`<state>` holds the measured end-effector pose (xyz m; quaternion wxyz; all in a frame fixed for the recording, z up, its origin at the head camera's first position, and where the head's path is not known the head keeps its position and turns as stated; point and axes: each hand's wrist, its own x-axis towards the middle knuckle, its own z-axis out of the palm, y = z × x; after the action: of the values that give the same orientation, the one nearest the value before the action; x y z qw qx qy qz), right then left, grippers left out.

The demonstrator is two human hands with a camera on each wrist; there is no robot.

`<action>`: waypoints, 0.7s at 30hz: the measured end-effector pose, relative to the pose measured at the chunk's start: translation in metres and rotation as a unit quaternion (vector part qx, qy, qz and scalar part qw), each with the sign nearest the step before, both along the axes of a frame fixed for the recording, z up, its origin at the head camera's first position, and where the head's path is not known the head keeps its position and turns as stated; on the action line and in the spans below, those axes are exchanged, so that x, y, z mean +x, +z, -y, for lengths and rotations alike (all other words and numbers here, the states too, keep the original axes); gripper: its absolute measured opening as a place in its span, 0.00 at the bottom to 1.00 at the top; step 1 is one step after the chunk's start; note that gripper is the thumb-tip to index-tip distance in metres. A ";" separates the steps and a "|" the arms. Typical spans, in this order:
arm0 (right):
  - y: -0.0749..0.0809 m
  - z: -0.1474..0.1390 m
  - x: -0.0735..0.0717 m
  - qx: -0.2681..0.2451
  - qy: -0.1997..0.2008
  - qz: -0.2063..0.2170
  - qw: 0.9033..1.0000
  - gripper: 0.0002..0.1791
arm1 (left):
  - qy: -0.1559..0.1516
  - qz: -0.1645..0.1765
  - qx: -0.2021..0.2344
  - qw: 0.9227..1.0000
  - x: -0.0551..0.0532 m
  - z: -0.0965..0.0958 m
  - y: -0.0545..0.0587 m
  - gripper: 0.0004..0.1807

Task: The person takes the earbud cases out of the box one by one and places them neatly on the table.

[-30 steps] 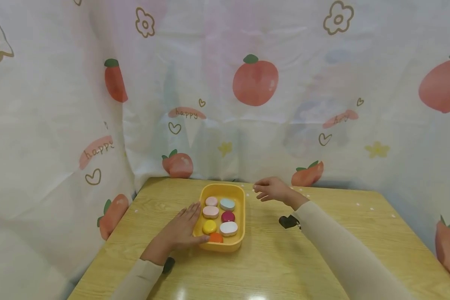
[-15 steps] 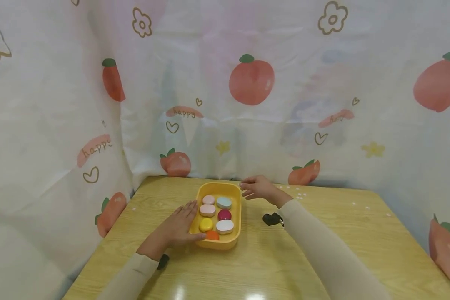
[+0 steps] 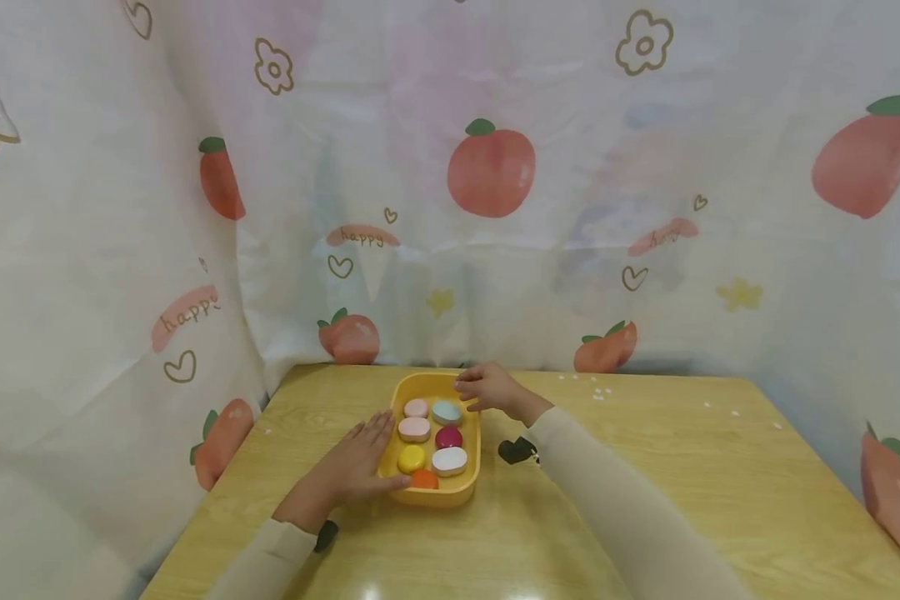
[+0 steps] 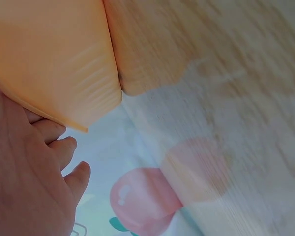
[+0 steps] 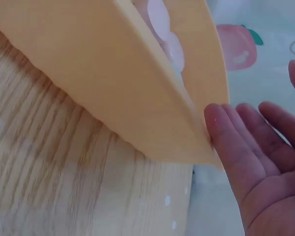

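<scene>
Left hand (image 3: 354, 462), fingers straight, rests along the left edge of a yellow, oblong plastic box (image 3: 435, 498) of rounded multicoloured pieces (image 3: 448, 437). Right hand (image 3: 495, 389), thumb and fingers apart, is at the box's far-right corner, near the wood-grained table (image 3: 720, 467)'s far edge.

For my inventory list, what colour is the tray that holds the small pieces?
The tray is yellow; this shows best in the head view.

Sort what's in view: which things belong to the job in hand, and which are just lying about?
Likely part of the job:
left hand, against the yellow box
right hand, by its rim
inside: two pink pieces, light blue piece, magenta piece, yellow piece, white piece, orange piece

Likely just there:
table
white specks
fruit-print cloth
</scene>
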<state>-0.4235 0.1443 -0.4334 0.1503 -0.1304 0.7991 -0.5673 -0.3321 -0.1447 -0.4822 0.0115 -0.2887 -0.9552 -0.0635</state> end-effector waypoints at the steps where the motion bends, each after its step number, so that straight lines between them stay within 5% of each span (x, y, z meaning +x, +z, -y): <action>1: -0.001 0.002 0.000 0.004 -0.005 -0.002 1.000 0.21 | -0.001 0.000 0.002 1.000 0.000 0.000 0.000 0.58; 21: 0.009 0.037 0.002 0.123 -0.061 -0.001 0.991 0.21 | -0.010 -0.006 0.002 1.000 -0.002 0.000 -0.001 0.58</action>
<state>-0.4219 0.1070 -0.4245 0.1294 -0.0625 0.8694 -0.4727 -0.3338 -0.1449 -0.4835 0.0170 -0.2981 -0.9523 -0.0635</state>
